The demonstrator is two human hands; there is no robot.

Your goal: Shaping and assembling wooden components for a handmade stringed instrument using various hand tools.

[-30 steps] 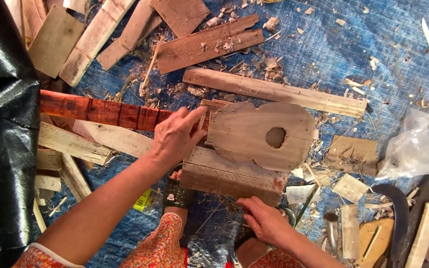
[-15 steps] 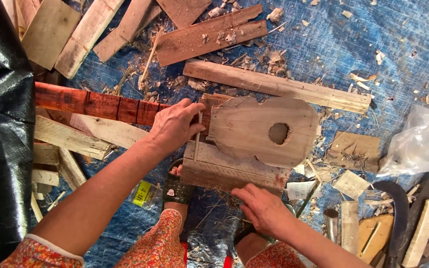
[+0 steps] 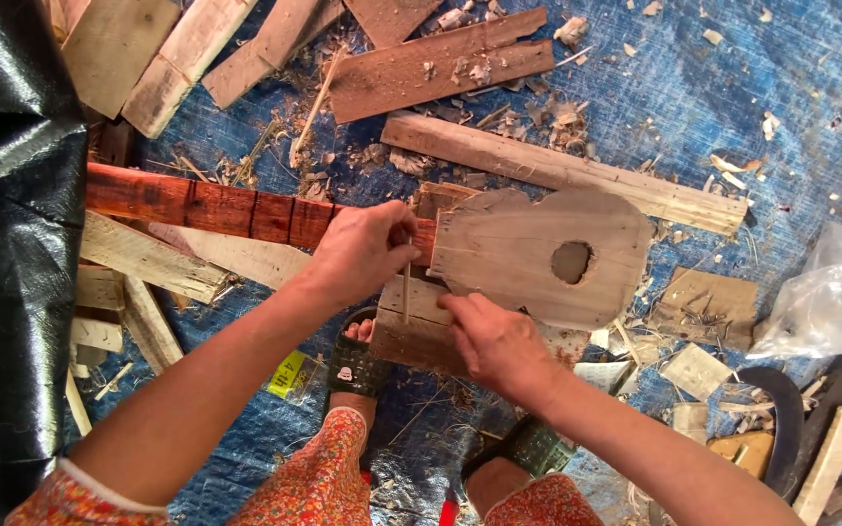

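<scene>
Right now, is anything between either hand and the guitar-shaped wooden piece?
Nothing visible is. The left hand pinches a thin stick at the cutout's left edge, where the red plank meets it. The right hand touches its lower left edge.

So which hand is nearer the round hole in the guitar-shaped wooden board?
Right. The right hand rests at the board's lower left edge, below-left of the hole; the left hand is farther left, by the board's neck end.
</scene>
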